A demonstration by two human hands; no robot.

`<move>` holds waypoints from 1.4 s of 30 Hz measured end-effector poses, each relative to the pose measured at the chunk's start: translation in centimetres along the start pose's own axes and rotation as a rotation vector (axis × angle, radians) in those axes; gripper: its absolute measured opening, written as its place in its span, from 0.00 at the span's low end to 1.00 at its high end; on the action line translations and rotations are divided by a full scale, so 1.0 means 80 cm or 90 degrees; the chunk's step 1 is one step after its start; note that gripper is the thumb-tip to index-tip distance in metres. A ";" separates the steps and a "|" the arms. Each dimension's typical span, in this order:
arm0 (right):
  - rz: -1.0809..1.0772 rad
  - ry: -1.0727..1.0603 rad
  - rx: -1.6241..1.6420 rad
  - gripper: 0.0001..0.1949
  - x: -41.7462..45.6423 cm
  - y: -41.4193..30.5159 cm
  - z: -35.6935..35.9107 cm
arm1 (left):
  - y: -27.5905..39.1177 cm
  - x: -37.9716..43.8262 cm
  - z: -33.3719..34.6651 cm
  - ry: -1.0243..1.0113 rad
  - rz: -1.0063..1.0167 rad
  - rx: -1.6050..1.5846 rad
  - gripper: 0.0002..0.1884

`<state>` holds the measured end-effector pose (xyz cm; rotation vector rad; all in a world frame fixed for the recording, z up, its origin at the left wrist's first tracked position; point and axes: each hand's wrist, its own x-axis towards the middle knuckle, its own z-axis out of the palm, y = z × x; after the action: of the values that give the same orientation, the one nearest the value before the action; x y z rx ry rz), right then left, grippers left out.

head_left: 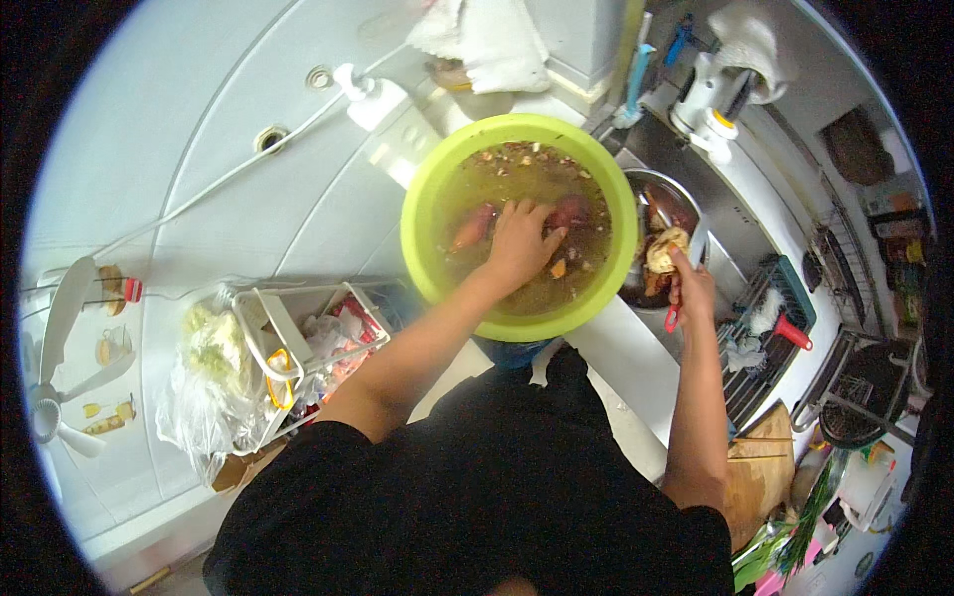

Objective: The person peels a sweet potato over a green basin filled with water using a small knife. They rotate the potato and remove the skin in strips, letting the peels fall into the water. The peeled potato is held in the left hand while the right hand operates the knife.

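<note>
A round yellow-green plastic basin (419, 277) holds murky water with floating peel-like scraps. My left hand (524, 240) is in the basin, fingers spread and fingertips dipping between two reddish, tuber-like pieces, the left one (474, 228) and the right one (570, 211). At the right, my right hand (693, 287) holds a pale, peeled-looking lump (665, 250) together with a red-handled tool (672, 318), probably a knife. This hand is over the right edge of a metal bowl (637, 296) in the sink, which contains brown pieces. Most of the tool is hard to make out.
A white pump bottle (384, 104) stands behind the basin. The faucet (712, 127) is above the steel sink. To the left is a white rack (272, 298) with plastic bags. A dish rack (794, 294) and wooden cutting board (771, 477) are at the right.
</note>
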<state>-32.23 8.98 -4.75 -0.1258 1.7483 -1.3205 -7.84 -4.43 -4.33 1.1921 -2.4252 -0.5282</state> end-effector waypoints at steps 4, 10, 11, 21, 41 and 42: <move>-0.049 0.061 -0.234 0.21 0.068 0.055 -0.016 | -0.004 0.023 0.053 -0.036 -0.027 0.093 0.22; -0.192 0.106 -0.636 0.28 0.112 0.110 -0.027 | 0.019 0.054 0.025 -0.251 -0.221 0.150 0.22; -0.240 0.143 -0.649 0.27 0.115 0.120 -0.026 | 0.006 0.054 0.028 -0.237 -0.248 -0.011 0.21; -0.173 -0.027 -0.025 0.10 -0.005 0.014 0.019 | -0.051 -0.020 -0.030 -0.179 -0.491 -0.975 0.19; -0.661 -0.228 -0.612 0.08 -0.113 -0.007 0.164 | -0.043 -0.070 -0.037 -0.174 -0.349 -0.907 0.18; -0.660 -0.221 -0.640 0.08 -0.109 -0.005 0.166 | -0.040 -0.071 -0.039 -0.164 -0.347 -0.865 0.18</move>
<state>-18.04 4.25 0.65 -1.8893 1.9048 -0.7861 -0.99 -2.20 -4.23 1.0463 -1.1856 -2.0913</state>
